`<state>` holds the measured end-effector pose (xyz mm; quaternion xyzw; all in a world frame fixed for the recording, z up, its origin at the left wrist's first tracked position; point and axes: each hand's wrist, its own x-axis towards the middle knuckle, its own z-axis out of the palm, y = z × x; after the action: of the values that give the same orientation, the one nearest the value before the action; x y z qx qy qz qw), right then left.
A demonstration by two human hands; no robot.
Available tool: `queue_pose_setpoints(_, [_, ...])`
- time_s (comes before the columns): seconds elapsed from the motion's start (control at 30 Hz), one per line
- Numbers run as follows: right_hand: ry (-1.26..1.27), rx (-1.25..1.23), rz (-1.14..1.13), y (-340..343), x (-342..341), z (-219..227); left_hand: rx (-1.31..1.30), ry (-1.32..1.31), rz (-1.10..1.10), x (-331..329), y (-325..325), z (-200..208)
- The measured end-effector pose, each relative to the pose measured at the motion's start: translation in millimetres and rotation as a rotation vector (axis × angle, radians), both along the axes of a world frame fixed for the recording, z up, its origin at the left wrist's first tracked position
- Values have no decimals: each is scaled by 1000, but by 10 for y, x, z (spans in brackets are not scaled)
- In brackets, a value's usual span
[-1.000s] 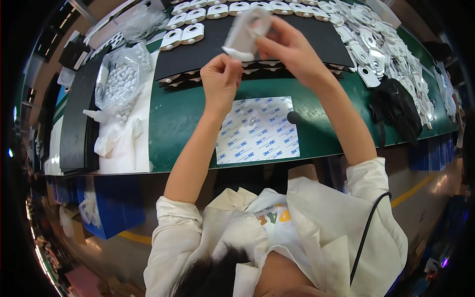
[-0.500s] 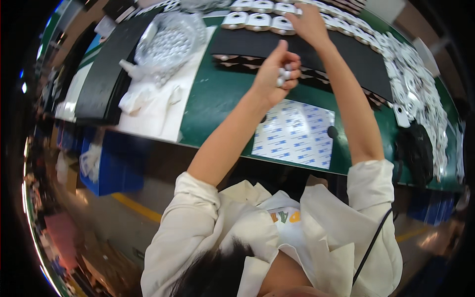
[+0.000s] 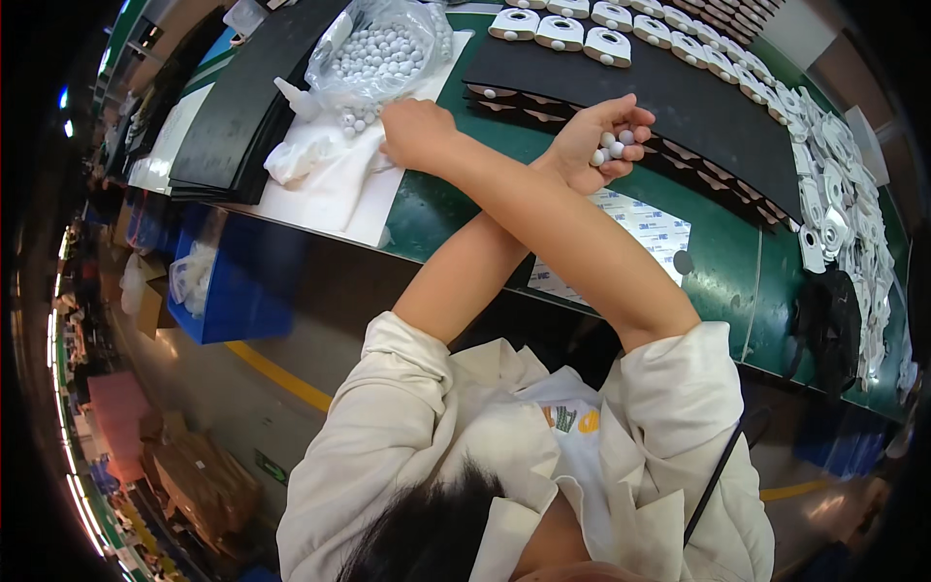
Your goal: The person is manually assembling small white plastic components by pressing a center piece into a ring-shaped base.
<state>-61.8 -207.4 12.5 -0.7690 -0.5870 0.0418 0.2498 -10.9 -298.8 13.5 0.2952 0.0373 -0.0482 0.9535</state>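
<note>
My left hand [image 3: 593, 145] is turned palm up with curled fingers, cupping several small white balls [image 3: 613, 147] above the near edge of a black board [image 3: 621, 97]. Crossing over my left forearm, my right hand [image 3: 419, 136] is at the near side of a clear plastic bag [image 3: 441, 44] full of white balls [image 3: 378, 53]. Its fingers are bent and partly hidden, so what they hold does not show. A few loose balls [image 3: 355, 120] lie beside its fingertips. White parts with a round hole [image 3: 561, 33] stand in rows on the board, with balls at their near ends.
Beside the bag lie a white nozzle-tipped bottle [image 3: 297, 97] and crumpled white cloth [image 3: 315, 155]. Stacked black sheets [image 3: 238, 107] are at left. A blue-printed sheet [image 3: 640, 228] lies near the front edge. At right are piled white parts [image 3: 844, 209] and a black pouch [image 3: 826, 330].
My right hand has left the rows of white parts and swung left to the bag, crossing over my left arm. My left hand still cups the balls. The view has shifted.
</note>
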Motion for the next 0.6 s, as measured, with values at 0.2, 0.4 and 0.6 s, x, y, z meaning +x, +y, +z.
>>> queue_pose_setpoints(0.2, [447,171,271,-241,155,348,-8,-4,-36,27,-20,-27])
queue_pose_setpoints(0.4, [917,699,436,-1445,631,1227,-130,-127,-11,222,121,-331])
queue_pose_setpoints(0.6, [1088,1126,657,-2633,1301,956,-71,-43,24,25,65,14])
